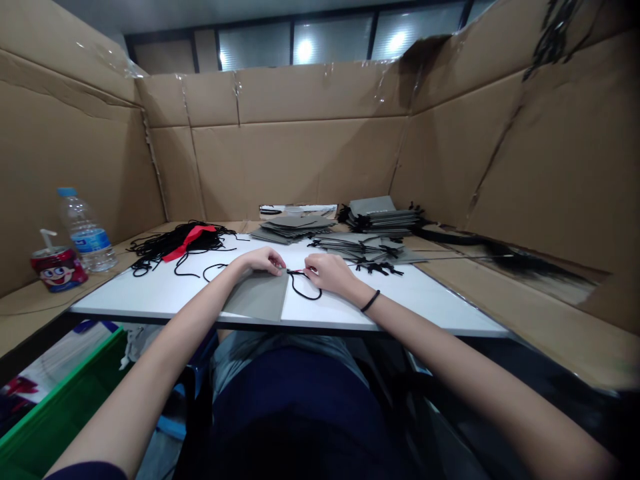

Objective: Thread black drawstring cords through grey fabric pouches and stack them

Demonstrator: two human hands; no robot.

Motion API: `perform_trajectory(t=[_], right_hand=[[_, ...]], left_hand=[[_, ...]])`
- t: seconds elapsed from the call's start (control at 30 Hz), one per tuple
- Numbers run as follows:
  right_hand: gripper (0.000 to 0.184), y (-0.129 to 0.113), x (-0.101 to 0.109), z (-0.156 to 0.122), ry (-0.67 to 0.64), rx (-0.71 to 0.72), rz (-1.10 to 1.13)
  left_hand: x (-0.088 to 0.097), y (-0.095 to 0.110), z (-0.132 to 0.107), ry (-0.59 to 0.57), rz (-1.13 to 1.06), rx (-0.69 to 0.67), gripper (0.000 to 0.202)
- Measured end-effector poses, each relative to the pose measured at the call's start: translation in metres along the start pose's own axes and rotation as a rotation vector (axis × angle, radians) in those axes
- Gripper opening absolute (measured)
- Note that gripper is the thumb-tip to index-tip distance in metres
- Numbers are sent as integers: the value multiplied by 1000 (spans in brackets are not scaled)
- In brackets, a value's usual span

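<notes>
A flat grey pouch [260, 297] is seen lying on the white surface [165, 293], at the near edge, directly in front of the seated person. The left hand [263, 260] is set on the pouch's top edge at its twelve o'clock side, with the fingers curled down and closed on the fabric. The right hand [330, 273] is placed just beside it at three o'clock, its fingertips pinched on a black cord [306, 291]. The cord's loop is draped on the surface touching the pouch's right edge. A small red piece [299, 271] is visible between the two hands; what it is cannot be told. A black band [370, 301] is worn on the right wrist.

At ten o'clock from the hands, well apart, a tangled heap of black cords [155, 248] is spread, with a red strip [187, 241] laid across it. At twelve o'clock a loose stack of grey pouches [293, 227] is found. At one o'clock a taller stack [383, 213] stands, and a lower fanned stack [357, 247] lies nearer the right hand.

At nine o'clock, off the white surface, a clear water bottle [85, 230] is stood upright. A red can [59, 267] with a cartoon face stands just beside it. Cardboard walls [310, 160] are raised round three sides. A green crate [60, 407] is seen below at seven o'clock.
</notes>
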State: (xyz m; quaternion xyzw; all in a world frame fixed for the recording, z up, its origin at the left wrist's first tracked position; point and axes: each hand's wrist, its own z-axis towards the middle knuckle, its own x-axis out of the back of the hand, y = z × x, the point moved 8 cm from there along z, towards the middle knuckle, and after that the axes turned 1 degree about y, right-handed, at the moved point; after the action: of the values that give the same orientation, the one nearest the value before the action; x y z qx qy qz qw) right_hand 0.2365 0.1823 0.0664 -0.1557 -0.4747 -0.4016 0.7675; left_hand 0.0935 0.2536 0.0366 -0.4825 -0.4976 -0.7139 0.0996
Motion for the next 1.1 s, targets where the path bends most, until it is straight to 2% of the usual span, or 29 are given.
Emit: perform_trajectory(t=[0.37, 0.77, 1.0, 1.1], right_hand=[[17, -5, 1, -1, -11, 25, -47], [22, -23, -3, -1, -29, 149, -164], [21, -18, -2, 0, -33, 91, -130], [22, -18, -2, 1, -41, 82, -120]], left_hand=[[0, -2, 1, 1, -16, 8, 43], [-1, 0, 0, -2, -38, 9, 43], [-1, 4, 0, 14, -72, -40, 45], [-1, 10, -1, 14, -48, -95, 35]])
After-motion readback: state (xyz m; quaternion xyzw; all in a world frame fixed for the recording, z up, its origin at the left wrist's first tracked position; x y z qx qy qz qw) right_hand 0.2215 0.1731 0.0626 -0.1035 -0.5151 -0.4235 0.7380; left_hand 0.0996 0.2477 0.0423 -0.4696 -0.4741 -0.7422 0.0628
